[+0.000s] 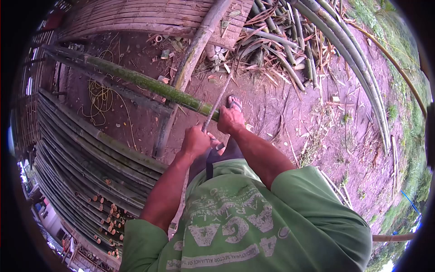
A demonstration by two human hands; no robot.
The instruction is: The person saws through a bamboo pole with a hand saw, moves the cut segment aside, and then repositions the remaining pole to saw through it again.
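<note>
Shirt: a green shirt (272, 226) with pale print fills the nearest part of the view, and both bare forearms reach out from its short sleeves.
Left hand: the left hand (195, 141) is closed in a fist around the near end of a thin rod (218, 100).
Thin rod: it is dark and narrow and slants away and to the right, passing just beside the right hand. Whether it is a blade or a stick cannot be told.
Right hand: the right hand (230, 120) lies just beyond the left, fingers wrapped over the near end of the green bamboo pole (136, 79).
Green bamboo pole: from that grip it runs away toward the far left edge of the dirt ground (317, 136).
Foot: a sandalled foot (234, 103) stands on the dirt, just past the right hand.
Bamboo stack: a stack of long poles (81, 158) lies along the left edge of the ground, cut ends showing at the near left.
Cord: a yellow cord (100, 97) lies tangled on the dirt beyond the stack.
Scraps: bamboo offcuts (272, 54) are strewn over the far middle of the ground.
Brown pole: a thick brown pole (199, 41) slants up to the far edge.
Slat panel: a panel of bamboo slats (136, 16) lies at the far left.
Curved poles: long poles (358, 68) bend along the right side, beside grass (408, 136).
</note>
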